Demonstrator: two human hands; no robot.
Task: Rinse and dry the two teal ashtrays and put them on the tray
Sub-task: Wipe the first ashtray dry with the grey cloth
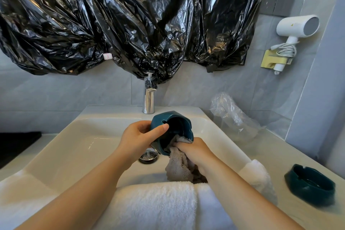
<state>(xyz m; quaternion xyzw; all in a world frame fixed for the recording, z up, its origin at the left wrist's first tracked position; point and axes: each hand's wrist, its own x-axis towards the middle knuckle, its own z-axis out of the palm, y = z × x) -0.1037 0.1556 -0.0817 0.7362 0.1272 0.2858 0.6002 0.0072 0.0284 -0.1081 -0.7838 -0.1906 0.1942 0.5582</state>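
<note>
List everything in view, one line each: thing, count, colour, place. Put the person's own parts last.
ashtray in hand: 1, teal, tilted over the sink.
second ashtray: 1, teal, counter at right.
cloth: 1, beige-grey, pushed into the held ashtray.
sink: 1, white, centre.
faucet: 1, chrome, behind the basin.
drain: 1, chrome, basin bottom.
white towel: 1, over the sink's front edge.
black plastic sheeting: on the wall above.
clear plastic bag: 1, counter right.
hair dryer: 1, white, wall at right.
left hand: holds the ashtray.
right hand: grips the cloth.

Hands [138, 137] wipe tilted teal ashtray [170, 127] with cloth [178, 166] above sink [74, 136].
</note>
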